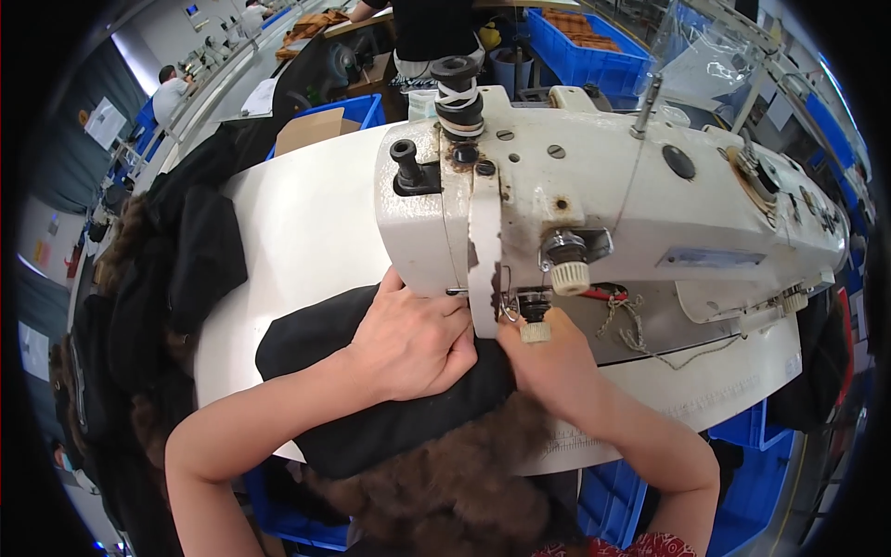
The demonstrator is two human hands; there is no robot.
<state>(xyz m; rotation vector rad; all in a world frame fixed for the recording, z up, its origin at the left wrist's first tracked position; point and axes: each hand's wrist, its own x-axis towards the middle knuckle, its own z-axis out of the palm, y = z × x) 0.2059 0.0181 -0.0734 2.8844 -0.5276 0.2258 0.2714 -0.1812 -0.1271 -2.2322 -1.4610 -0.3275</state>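
Note:
A black fabric piece (320, 339) with brown fur (455, 483) along its near side lies on the white sewing machine bed, under the machine's head. My left hand (413, 342) rests on the fabric just left of the needle area, its fingers curled and gripping the cloth. On the other side, my right hand (555, 367) closes on the cloth's right edge. The machine's knobs partly cover its fingers. The white sewing machine (557, 186) has chipped, rusty paint and hides the needle and the stitching spot.
Black garments with brown fur (209, 241) are heaped at the left. Blue bins (594, 46) stand behind and below the table. A cord (636, 339) and a red-handled tool (603, 292) lie right of the needle area. Another person (432, 32) stands beyond the machine.

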